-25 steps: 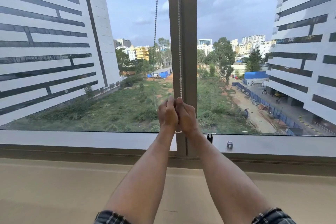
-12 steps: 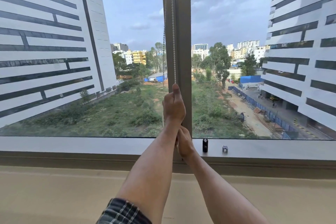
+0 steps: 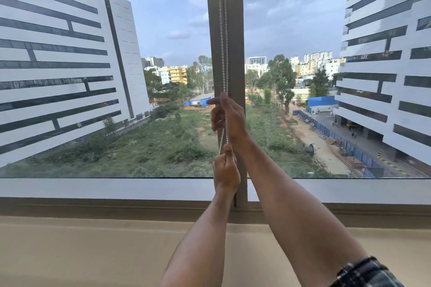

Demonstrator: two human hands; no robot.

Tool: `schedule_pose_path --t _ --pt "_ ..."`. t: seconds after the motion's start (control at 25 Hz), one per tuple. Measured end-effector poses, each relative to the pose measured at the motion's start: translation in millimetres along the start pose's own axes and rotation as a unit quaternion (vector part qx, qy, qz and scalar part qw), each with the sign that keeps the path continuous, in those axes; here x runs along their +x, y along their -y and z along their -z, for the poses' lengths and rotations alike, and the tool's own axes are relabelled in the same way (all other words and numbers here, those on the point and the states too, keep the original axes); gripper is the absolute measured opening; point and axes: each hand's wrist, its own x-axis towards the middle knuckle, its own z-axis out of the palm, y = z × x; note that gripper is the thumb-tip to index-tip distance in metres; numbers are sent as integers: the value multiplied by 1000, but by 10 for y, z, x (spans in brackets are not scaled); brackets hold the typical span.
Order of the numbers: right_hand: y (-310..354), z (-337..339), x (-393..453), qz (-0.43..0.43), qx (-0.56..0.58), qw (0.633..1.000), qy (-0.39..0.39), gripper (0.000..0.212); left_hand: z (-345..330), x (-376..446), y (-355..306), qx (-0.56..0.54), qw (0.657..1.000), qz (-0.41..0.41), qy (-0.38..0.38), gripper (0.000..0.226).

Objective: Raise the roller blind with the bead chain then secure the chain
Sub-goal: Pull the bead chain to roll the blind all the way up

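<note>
The white bead chain (image 3: 223, 30) hangs in two strands in front of the window's centre post (image 3: 234, 18). My right hand (image 3: 231, 115) is the upper one, its thumb and fingers closed around the chain about halfway up the glass, with the index finger sticking out to the left. My left hand (image 3: 226, 171) is a fist around the same chain just below, level with the bottom of the glass. A short taut stretch of chain (image 3: 222, 140) runs between the two hands. The roller blind itself is out of the picture.
Large glass panes sit on either side of the post. A grey lower window frame (image 3: 105, 187) runs across, with a wide beige ledge (image 3: 93, 251) in front of it. My right forearm covers the frame just right of the post.
The hands have swapped places on the chain: my left hand came down from the upper grip to sill level, and my right hand went up from the sill to the upper grip. The camera shifted slightly.
</note>
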Motion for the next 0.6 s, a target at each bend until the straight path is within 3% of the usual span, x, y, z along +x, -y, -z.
schedule_pose_path --t 0.24,0.48,0.6 --pt "-126 -92 -154 -1 26 1000 -18 55 9 -61 45 -83 995 44 37 65" --pt "-411 -18 -376 -22 8 999 -27 53 269 44 55 -154 974 140 89 66" --pt "-625 2 -523 -27 -23 998 -56 53 370 256 -154 -147 979 117 83 70"
